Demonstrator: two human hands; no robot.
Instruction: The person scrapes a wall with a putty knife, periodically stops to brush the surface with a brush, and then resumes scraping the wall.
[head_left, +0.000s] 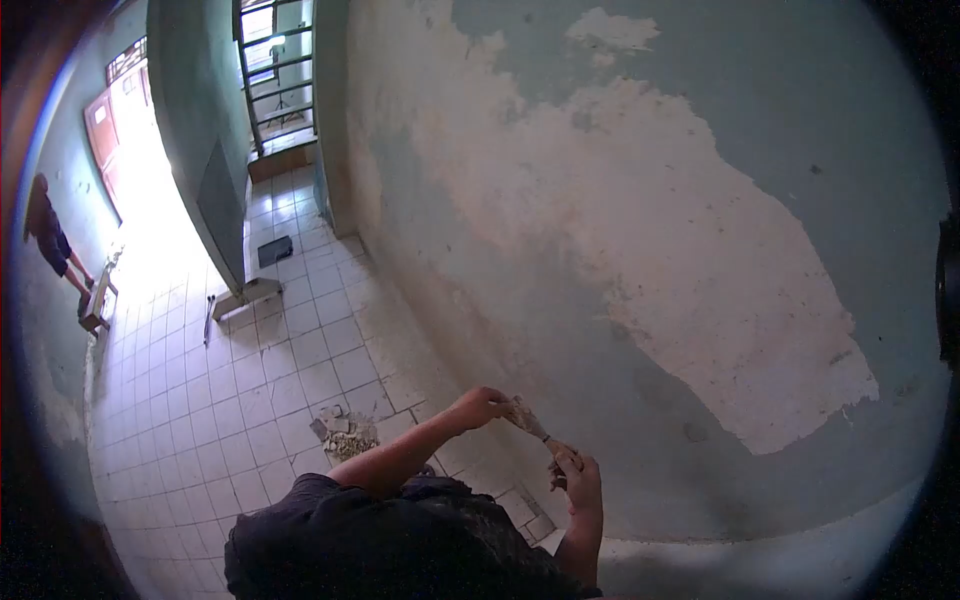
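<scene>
A scraper-like tool point(529, 421) with a pale, dirty blade is held between my two hands, in front of the wall. My right hand point(578, 478) is wrapped round its handle end. At the blade end, my left hand point(481, 407) has its fingers pinched together at the blade's edge. Beyond them is a green wall point(560, 350) with a large pale patch point(700, 270) where the paint is gone. The exact shape of the tool is too small to tell.
On the tiled floor point(240, 400) lies a heap of rubble point(350, 436). Further off are a dark flat object point(275, 251), a ladder-like frame point(278, 80) and a partition point(215, 190). Another person point(52, 235) stands on a bench point(98, 300) at the far left wall.
</scene>
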